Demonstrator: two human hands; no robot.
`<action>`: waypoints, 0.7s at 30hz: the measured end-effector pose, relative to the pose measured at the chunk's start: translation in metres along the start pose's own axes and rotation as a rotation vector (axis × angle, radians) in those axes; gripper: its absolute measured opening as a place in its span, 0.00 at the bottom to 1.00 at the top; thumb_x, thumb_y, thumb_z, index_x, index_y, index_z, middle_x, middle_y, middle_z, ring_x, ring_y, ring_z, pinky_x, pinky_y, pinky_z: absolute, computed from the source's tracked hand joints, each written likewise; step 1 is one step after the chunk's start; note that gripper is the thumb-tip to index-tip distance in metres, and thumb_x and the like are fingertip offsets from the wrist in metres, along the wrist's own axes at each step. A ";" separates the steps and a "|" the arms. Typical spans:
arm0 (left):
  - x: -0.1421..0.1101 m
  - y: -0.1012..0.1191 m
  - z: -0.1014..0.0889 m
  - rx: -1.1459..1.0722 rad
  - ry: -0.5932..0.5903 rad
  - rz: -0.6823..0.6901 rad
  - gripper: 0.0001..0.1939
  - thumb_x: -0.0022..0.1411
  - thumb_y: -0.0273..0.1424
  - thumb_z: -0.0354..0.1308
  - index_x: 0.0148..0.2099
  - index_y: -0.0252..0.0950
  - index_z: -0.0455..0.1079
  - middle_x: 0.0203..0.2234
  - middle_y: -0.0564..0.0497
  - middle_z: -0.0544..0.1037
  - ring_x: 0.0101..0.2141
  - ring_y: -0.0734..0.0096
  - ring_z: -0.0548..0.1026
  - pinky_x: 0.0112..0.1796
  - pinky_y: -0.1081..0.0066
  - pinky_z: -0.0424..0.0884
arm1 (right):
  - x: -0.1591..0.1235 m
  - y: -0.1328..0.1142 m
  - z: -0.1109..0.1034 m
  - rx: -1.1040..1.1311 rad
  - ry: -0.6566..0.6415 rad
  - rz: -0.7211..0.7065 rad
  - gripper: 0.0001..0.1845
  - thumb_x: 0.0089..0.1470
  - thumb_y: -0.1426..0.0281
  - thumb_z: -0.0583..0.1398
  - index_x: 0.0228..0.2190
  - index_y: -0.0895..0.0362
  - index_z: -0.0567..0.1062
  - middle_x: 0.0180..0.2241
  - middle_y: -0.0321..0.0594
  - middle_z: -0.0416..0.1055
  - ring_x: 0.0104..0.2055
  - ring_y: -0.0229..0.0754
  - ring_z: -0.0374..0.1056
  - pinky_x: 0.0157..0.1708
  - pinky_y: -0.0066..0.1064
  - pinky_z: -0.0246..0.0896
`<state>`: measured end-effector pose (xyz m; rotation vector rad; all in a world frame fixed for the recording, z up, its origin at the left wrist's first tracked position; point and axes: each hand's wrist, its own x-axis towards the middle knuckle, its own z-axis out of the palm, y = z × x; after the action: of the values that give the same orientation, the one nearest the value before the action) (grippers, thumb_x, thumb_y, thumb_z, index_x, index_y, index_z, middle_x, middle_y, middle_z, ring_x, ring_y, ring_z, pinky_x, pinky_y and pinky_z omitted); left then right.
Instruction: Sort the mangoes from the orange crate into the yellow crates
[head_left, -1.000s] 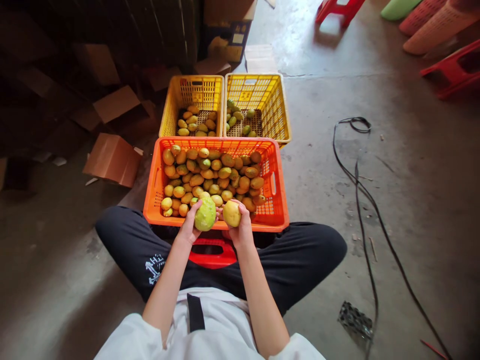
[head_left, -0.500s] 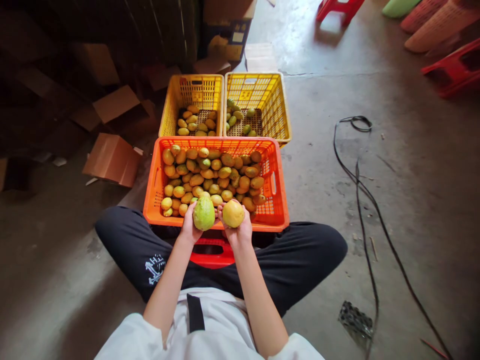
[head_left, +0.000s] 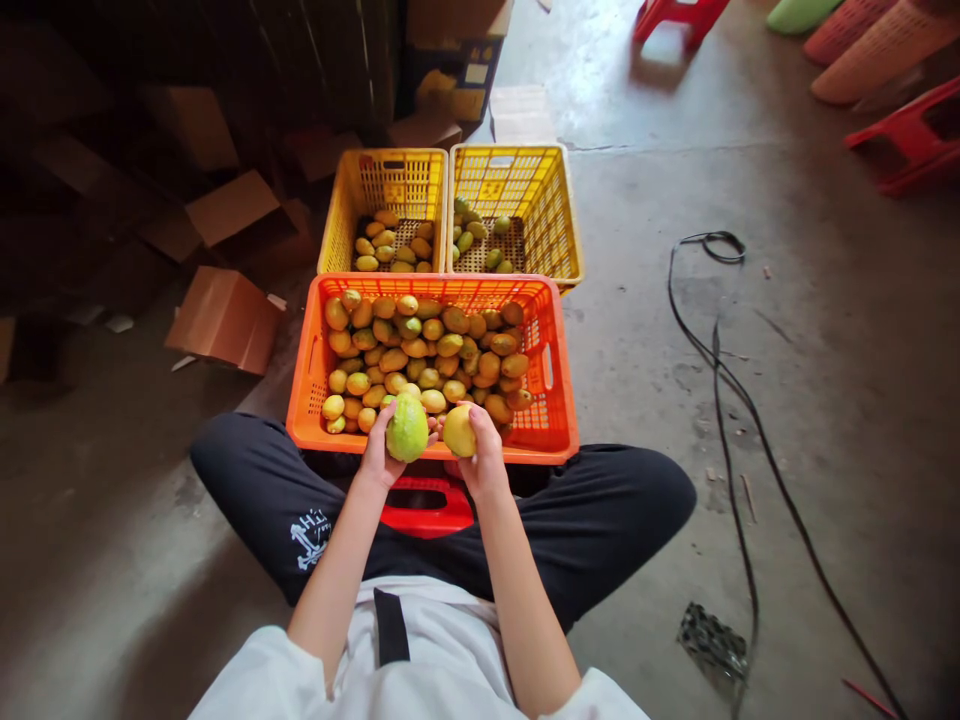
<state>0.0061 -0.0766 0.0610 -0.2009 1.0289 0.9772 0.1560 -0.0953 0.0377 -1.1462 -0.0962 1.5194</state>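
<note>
In my left hand [head_left: 381, 455] is a bumpy green lemon [head_left: 407, 428], with the thumb along its left side and fingertips showing at its right. My right hand [head_left: 487, 450] closes on a smoother yellow lemon [head_left: 459, 431], thumb on top. Both hands are side by side over the near rim of an orange plastic crate [head_left: 559, 420]. Many yellow and yellow-green lemons [head_left: 450, 345] fill the bottom of that crate. The undersides of both held fruits are hidden.
Behind the orange crate stand two yellow crates, the left [head_left: 330, 225] with yellowish fruit, the right [head_left: 555, 215] with greener fruit. Cardboard boxes [head_left: 225, 320] lie at left. A black cable [head_left: 739, 390] runs across the floor at right. A red stool [head_left: 679, 20] stands farther back.
My right hand has turned the yellow lemon leftward, and its thumb has come over the top of the fruit. The left hand and green lemon have barely moved.
</note>
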 end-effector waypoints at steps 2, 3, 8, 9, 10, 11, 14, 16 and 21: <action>-0.001 0.000 0.000 0.013 -0.004 0.049 0.17 0.65 0.39 0.69 0.50 0.34 0.77 0.37 0.43 0.86 0.40 0.53 0.87 0.55 0.48 0.83 | -0.002 -0.003 0.001 -0.024 -0.006 -0.027 0.28 0.44 0.55 0.79 0.43 0.54 0.79 0.33 0.36 0.82 0.35 0.46 0.83 0.37 0.35 0.82; -0.001 0.000 0.001 0.025 0.000 0.077 0.17 0.63 0.38 0.70 0.49 0.34 0.77 0.37 0.43 0.86 0.41 0.54 0.87 0.55 0.49 0.82 | -0.004 -0.004 0.002 -0.023 -0.003 -0.029 0.29 0.44 0.57 0.80 0.44 0.53 0.79 0.33 0.36 0.82 0.34 0.46 0.83 0.37 0.36 0.82; 0.001 -0.001 0.003 0.089 0.058 0.189 0.17 0.57 0.34 0.73 0.46 0.33 0.77 0.37 0.45 0.85 0.40 0.58 0.86 0.50 0.59 0.84 | -0.010 -0.004 0.011 0.002 0.012 -0.015 0.33 0.40 0.63 0.81 0.45 0.51 0.76 0.35 0.35 0.81 0.34 0.46 0.83 0.39 0.39 0.83; 0.001 0.000 0.003 0.093 0.069 0.183 0.16 0.57 0.35 0.72 0.45 0.33 0.78 0.37 0.45 0.86 0.40 0.58 0.86 0.48 0.61 0.84 | -0.010 -0.004 0.012 0.002 0.012 -0.019 0.33 0.40 0.62 0.81 0.46 0.51 0.75 0.35 0.35 0.82 0.34 0.46 0.83 0.39 0.39 0.82; 0.001 0.001 0.003 0.094 0.079 0.168 0.15 0.58 0.36 0.70 0.45 0.33 0.79 0.36 0.45 0.86 0.39 0.58 0.86 0.46 0.63 0.84 | -0.011 -0.003 0.014 0.002 0.015 -0.028 0.33 0.41 0.61 0.80 0.46 0.51 0.75 0.36 0.36 0.82 0.35 0.46 0.83 0.40 0.40 0.82; 0.001 0.002 0.004 0.093 0.090 0.150 0.14 0.59 0.36 0.69 0.45 0.32 0.79 0.36 0.45 0.86 0.38 0.59 0.86 0.44 0.65 0.84 | -0.011 -0.002 0.015 0.000 0.023 -0.040 0.32 0.42 0.59 0.79 0.46 0.51 0.75 0.36 0.36 0.82 0.35 0.46 0.82 0.40 0.39 0.81; 0.000 0.004 0.006 0.082 0.123 0.121 0.14 0.62 0.37 0.66 0.45 0.32 0.80 0.33 0.46 0.85 0.36 0.59 0.86 0.40 0.67 0.83 | -0.010 0.000 0.015 -0.002 0.079 -0.083 0.29 0.45 0.56 0.77 0.44 0.50 0.74 0.37 0.34 0.82 0.37 0.43 0.81 0.38 0.34 0.78; -0.001 0.004 0.008 0.066 0.121 0.120 0.14 0.64 0.38 0.65 0.46 0.32 0.80 0.32 0.46 0.85 0.35 0.58 0.86 0.40 0.65 0.84 | -0.008 0.002 0.013 -0.001 0.098 -0.088 0.26 0.45 0.55 0.75 0.42 0.49 0.74 0.37 0.33 0.82 0.36 0.41 0.79 0.35 0.30 0.75; -0.001 0.002 0.012 0.055 0.074 0.077 0.19 0.71 0.40 0.57 0.47 0.28 0.80 0.34 0.38 0.86 0.40 0.50 0.88 0.43 0.60 0.85 | -0.001 0.005 0.007 -0.001 0.029 -0.039 0.23 0.50 0.52 0.72 0.40 0.50 0.75 0.38 0.35 0.83 0.37 0.43 0.79 0.37 0.32 0.76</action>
<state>0.0118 -0.0696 0.0689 -0.1534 1.1367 1.0153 0.1472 -0.0944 0.0388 -1.1605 -0.0994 1.4680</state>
